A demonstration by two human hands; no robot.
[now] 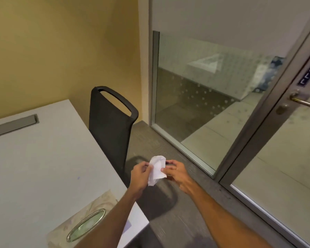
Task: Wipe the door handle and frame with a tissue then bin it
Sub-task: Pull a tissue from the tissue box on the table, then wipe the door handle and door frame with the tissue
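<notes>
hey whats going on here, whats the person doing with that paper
A person holds a white tissue in front of them with both hands, the left hand and right hand pinching its sides as if folding or bunching it. A tissue box sits on the grey table by their left arm, beside a black chair. The door handle on the glass door's metal frame is up to the right, and neither hand is touching it.

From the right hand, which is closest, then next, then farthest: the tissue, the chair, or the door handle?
1. Tissue: held by the right hand and the left hand.
2. Chair: up and left, beside the table.
3. Door handle: far upper right, on the glass door.
</notes>
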